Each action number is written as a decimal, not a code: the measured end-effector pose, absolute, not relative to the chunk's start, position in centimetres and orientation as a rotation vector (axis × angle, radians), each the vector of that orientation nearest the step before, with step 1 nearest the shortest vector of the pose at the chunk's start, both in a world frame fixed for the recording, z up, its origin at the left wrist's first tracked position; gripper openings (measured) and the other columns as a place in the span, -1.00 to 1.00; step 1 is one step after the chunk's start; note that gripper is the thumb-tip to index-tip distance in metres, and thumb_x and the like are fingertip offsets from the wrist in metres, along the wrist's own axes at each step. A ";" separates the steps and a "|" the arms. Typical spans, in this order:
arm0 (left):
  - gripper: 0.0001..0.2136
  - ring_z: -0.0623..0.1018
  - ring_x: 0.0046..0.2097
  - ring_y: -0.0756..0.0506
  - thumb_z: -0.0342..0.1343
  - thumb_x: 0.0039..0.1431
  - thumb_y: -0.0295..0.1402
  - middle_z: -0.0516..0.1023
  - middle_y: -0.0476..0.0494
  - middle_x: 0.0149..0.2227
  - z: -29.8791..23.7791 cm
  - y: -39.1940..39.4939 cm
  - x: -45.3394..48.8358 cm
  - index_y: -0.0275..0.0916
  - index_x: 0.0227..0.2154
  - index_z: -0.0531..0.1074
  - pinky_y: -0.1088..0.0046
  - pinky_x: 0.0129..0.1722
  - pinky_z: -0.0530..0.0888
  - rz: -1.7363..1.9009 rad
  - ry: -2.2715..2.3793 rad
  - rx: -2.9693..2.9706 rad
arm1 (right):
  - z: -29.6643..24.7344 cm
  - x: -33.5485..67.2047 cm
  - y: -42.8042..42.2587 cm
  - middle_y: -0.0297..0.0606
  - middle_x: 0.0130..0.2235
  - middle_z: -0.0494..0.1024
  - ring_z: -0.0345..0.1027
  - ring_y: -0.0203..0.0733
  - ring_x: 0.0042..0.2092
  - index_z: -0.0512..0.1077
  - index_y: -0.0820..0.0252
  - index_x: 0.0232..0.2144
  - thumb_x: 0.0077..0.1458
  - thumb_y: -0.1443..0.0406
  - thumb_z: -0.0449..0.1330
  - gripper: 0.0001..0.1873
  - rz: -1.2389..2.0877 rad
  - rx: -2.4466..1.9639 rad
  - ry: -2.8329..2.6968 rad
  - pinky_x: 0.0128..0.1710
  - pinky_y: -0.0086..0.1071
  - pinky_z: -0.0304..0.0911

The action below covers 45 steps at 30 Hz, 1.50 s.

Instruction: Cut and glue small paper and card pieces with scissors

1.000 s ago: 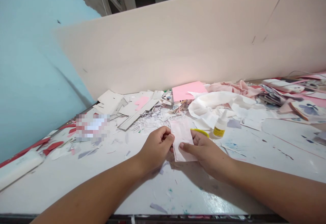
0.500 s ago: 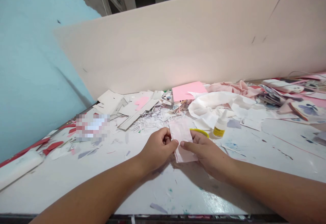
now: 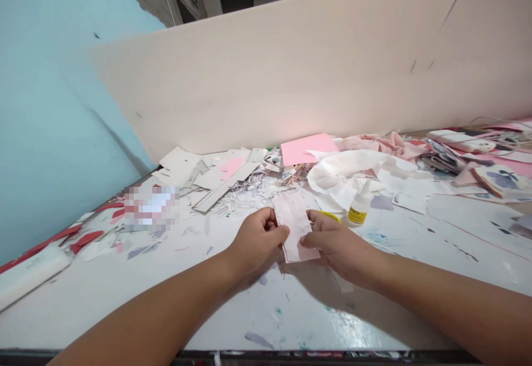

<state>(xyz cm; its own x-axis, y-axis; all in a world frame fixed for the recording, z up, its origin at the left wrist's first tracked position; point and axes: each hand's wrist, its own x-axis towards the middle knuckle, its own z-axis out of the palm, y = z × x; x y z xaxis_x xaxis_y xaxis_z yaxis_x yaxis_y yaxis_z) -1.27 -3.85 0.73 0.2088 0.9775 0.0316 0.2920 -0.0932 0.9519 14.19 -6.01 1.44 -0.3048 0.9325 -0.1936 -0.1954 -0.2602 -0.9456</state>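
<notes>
A small pale pink rectangular piece, paper or fabric by its look, is held up above the table between both hands. My left hand pinches its left edge, thumb on the front and fingers curled behind. On its right edge my right hand grips it the same way, the thumb lying on the lower front. Beyond the right hand, a yellow curved object is mostly hidden. Close by stands an upright white bottle with a yellow label and a pointed nozzle.
Shredded paper scraps and grey card pieces lie along the back panel. A pink sheet and crumpled white paper are behind the bottle. Red scraps lie at left, and a patterned piece at right.
The pale pink piece has shifted slightly left and tilted a little. My right thumb has slid a bit to the right on it. Everything else stays put.
</notes>
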 end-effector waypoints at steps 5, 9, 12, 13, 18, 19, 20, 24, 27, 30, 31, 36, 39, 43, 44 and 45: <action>-0.87 0.38 -0.49 0.04 0.07 -0.18 -0.47 0.41 -0.02 -0.51 1.6 -4.2 -1.1 -0.30 -0.46 0.36 0.51 -0.50 0.30 0.887 1.055 1.398 | 1.6 14.4 -5.7 -0.42 -0.50 0.40 0.28 -0.38 -0.52 0.33 0.17 -0.30 -0.22 0.48 0.09 -0.67 1.746 -0.999 -1.161 -0.55 -0.51 0.17; -0.94 0.27 -0.62 0.08 0.07 -0.16 -0.44 0.29 0.06 -0.68 1.5 -4.0 -1.1 -0.29 -0.63 0.30 0.53 -0.59 0.21 0.880 1.096 1.387 | 1.7 14.5 -5.6 -0.36 -0.41 0.45 0.33 -0.32 -0.46 0.31 0.13 -0.30 -0.14 0.36 0.15 -0.75 1.717 -0.975 -1.033 -0.50 -0.44 0.22; -0.83 0.28 -0.60 0.08 0.09 -0.10 -0.34 0.29 0.03 -0.68 1.3 -3.7 -1.2 -0.29 -0.67 0.29 0.51 -0.54 0.24 0.967 1.082 1.332 | 1.7 14.5 -5.6 -0.31 -0.43 0.47 0.36 -0.28 -0.44 0.29 0.16 -0.33 -0.12 0.33 0.18 -0.78 1.717 -0.918 -1.025 -0.39 -0.37 0.27; -0.82 0.29 -0.59 0.07 0.09 -0.08 -0.31 0.31 0.01 -0.67 1.3 -3.7 -1.2 -0.29 -0.66 0.31 0.50 -0.52 0.26 0.975 1.061 1.326 | 1.7 14.5 -5.6 -0.31 -0.46 0.47 0.36 -0.28 -0.44 0.30 0.18 -0.34 -0.12 0.34 0.20 -0.78 1.707 -0.910 -1.056 -0.36 -0.37 0.26; -0.76 0.30 -0.56 0.07 0.13 -0.08 -0.24 0.35 -0.03 -0.63 0.9 -3.4 -1.5 -0.32 -0.64 0.36 0.50 -0.49 0.27 0.947 0.988 1.360 | 1.4 14.6 -5.4 -0.34 -0.50 0.47 0.35 -0.29 -0.45 0.30 0.19 -0.35 -0.15 0.36 0.21 -0.77 1.616 -0.990 -1.107 -0.35 -0.37 0.26; -0.77 0.31 -0.55 0.06 0.14 -0.08 -0.24 0.35 -0.02 -0.63 0.8 -3.4 -1.5 -0.32 -0.64 0.35 0.50 -0.50 0.27 0.966 0.987 1.351 | 1.3 14.7 -5.3 -0.35 -0.51 0.46 0.34 -0.29 -0.47 0.30 0.18 -0.33 -0.14 0.35 0.20 -0.76 1.577 -1.035 -1.140 -0.39 -0.38 0.26; -0.78 0.31 -0.55 0.06 0.15 -0.09 -0.25 0.35 -0.01 -0.63 0.8 -3.4 -1.6 -0.31 -0.63 0.35 0.51 -0.50 0.27 0.989 0.990 1.339 | 1.3 14.8 -5.2 -0.37 -0.52 0.46 0.33 -0.29 -0.48 0.29 0.18 -0.31 -0.13 0.34 0.20 -0.75 1.530 -1.074 -1.189 -0.43 -0.39 0.25; -0.81 0.33 -0.55 0.05 0.14 -0.06 -0.26 0.39 -0.01 -0.61 0.9 -3.4 -1.5 -0.30 -0.54 0.38 0.51 -0.50 0.29 1.044 1.031 1.320 | 1.2 15.3 -4.9 -0.36 -0.46 0.47 0.34 -0.29 -0.44 0.26 0.17 -0.29 -0.10 0.33 0.20 -0.73 1.437 -1.028 -1.265 -0.44 -0.42 0.24; -0.77 0.35 -0.53 0.05 0.15 -0.07 -0.21 0.44 -0.05 -0.57 1.1 -3.5 -1.4 -0.31 -0.47 0.40 0.51 -0.48 0.31 1.046 1.047 1.328 | 1.1 15.3 -4.8 -0.33 -0.43 0.48 0.37 -0.27 -0.39 0.23 0.18 -0.29 -0.12 0.32 0.23 -0.69 1.474 -0.958 -1.238 -0.41 -0.40 0.26; -0.70 0.39 -0.50 0.03 0.17 -0.09 -0.16 0.46 -0.08 -0.51 1.0 -3.5 -1.5 -0.32 -0.39 0.39 0.48 -0.46 0.34 1.052 0.999 1.286 | 1.2 15.3 -4.7 -0.35 -0.45 0.48 0.36 -0.28 -0.44 0.23 0.18 -0.30 -0.15 0.34 0.24 -0.68 1.465 -1.008 -1.226 -0.47 -0.43 0.22; -0.69 0.40 -0.49 0.02 0.16 -0.09 -0.16 0.47 -0.08 -0.49 1.0 -3.4 -1.5 -0.31 -0.36 0.38 0.47 -0.45 0.35 1.063 0.982 1.266 | 1.2 15.3 -4.6 -0.36 -0.46 0.48 0.35 -0.29 -0.46 0.24 0.18 -0.31 -0.16 0.35 0.24 -0.68 1.448 -1.033 -1.219 -0.50 -0.44 0.21; -0.61 0.47 -0.40 -0.03 0.23 -0.17 -0.26 0.46 -0.08 -0.38 1.1 -3.2 -1.8 -0.26 -0.24 0.30 0.45 -0.44 0.40 1.114 1.008 1.253 | 1.2 15.4 -4.5 -0.33 -0.43 0.48 0.37 -0.25 -0.43 0.25 0.19 -0.28 -0.18 0.37 0.22 -0.67 1.328 -1.117 -1.246 -0.52 -0.44 0.20; -0.41 0.46 -0.47 0.00 0.29 -0.25 -0.34 0.43 -0.01 -0.41 1.3 -3.4 -1.7 -0.17 -0.11 0.16 0.42 -0.46 0.43 1.111 1.025 1.224 | 0.9 15.4 -4.6 -0.30 -0.38 0.50 0.40 -0.20 -0.38 0.22 0.16 -0.24 -0.14 0.35 0.21 -0.64 1.285 -1.126 -1.275 -0.47 -0.40 0.26; -0.25 0.49 -0.42 -0.03 0.34 -0.36 -0.40 0.41 -0.03 -0.32 1.3 -3.7 -1.3 -0.09 -0.04 0.08 0.42 -0.48 0.46 1.170 1.111 1.242 | 0.3 15.0 -4.8 -0.27 -0.33 0.50 0.40 -0.17 -0.33 0.19 0.13 -0.23 -0.11 0.32 0.20 -0.65 1.263 -1.082 -1.296 -0.40 -0.34 0.30; -0.24 0.50 -0.36 -0.07 0.34 -0.37 -0.41 0.40 -0.06 -0.28 1.2 -3.7 -1.2 -0.08 -0.04 0.08 0.40 -0.46 0.47 1.194 1.126 1.251 | 0.1 14.8 -4.8 -0.27 -0.32 0.50 0.40 -0.18 -0.33 0.20 0.13 -0.23 -0.11 0.32 0.20 -0.65 1.250 -1.080 -1.304 -0.38 -0.33 0.30; -0.24 0.51 -0.32 -0.09 0.33 -0.36 -0.42 0.40 -0.08 -0.25 1.2 -3.8 -1.0 -0.07 -0.04 0.08 0.37 -0.44 0.49 1.216 1.136 1.261 | -0.1 14.7 -4.9 -0.27 -0.31 0.49 0.39 -0.19 -0.33 0.21 0.12 -0.23 -0.11 0.33 0.20 -0.65 1.237 -1.078 -1.309 -0.38 -0.33 0.30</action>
